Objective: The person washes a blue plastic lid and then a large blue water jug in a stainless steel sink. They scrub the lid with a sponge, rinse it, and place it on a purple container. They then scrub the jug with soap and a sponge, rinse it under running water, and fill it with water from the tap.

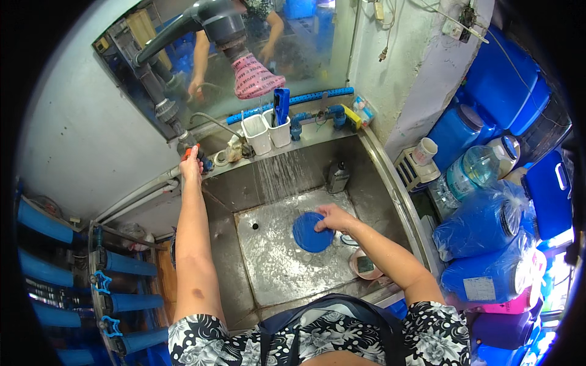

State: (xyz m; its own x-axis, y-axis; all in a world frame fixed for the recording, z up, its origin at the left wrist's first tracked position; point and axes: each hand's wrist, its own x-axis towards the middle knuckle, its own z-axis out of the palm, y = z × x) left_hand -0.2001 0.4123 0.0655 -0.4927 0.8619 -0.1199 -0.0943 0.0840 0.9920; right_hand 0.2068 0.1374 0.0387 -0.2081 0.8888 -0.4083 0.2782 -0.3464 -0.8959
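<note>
My left hand [192,165] grips the orange valve handle [187,153] on the pipe at the sink's back left corner. In my right hand [336,217] is the edge of a round blue plastic lid [312,235], held over the floor of the stainless steel sink [274,274]. Water streams down the sink's back wall. Above hangs a grey pipe outlet wrapped in pink printed tape [254,78]. Near my right forearm, a pinkish bowl [368,270] holds a dark green pad, partly hidden by the arm.
A dark bottle [339,177] stands in the sink's back right corner. On the back ledge are two white holders [256,133], one with a blue-handled tool [281,106]. Blue drums [476,274] and bottles crowd the right side. Blue cylinders [132,302] line the left.
</note>
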